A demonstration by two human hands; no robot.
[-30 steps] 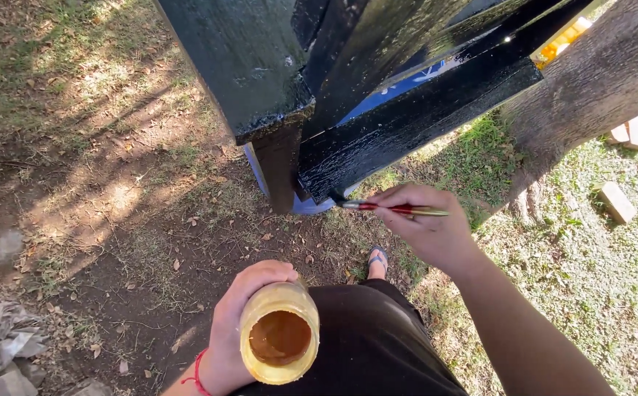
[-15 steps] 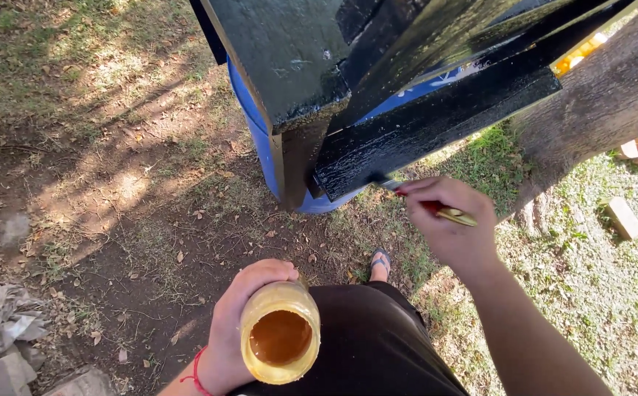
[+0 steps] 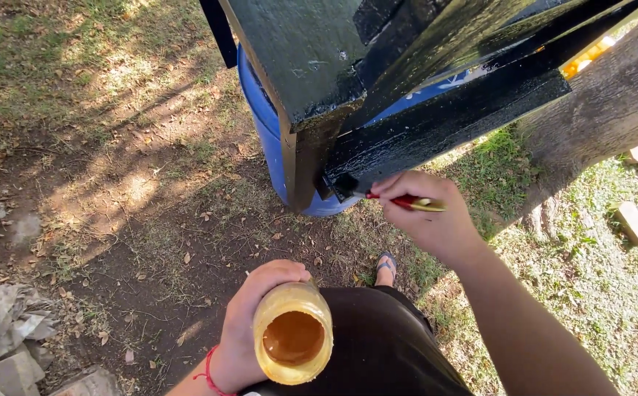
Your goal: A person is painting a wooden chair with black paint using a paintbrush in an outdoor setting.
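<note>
L hand (image 3: 242,334) is closed round a yellowish jar (image 3: 293,334), mouth up w/ brown liquid inside, held low near the lap & well apart from the black wooden frame (image 3: 436,125). Up & to the right, R hand (image 3: 432,216) pinches a red-handled brush (image 3: 399,201); its long axis runs roughly level, bristles pointing left & touching the frame's wet black beam just beside the blue barrel (image 3: 260,117). R hand is far nearer the beam than L.
</note>
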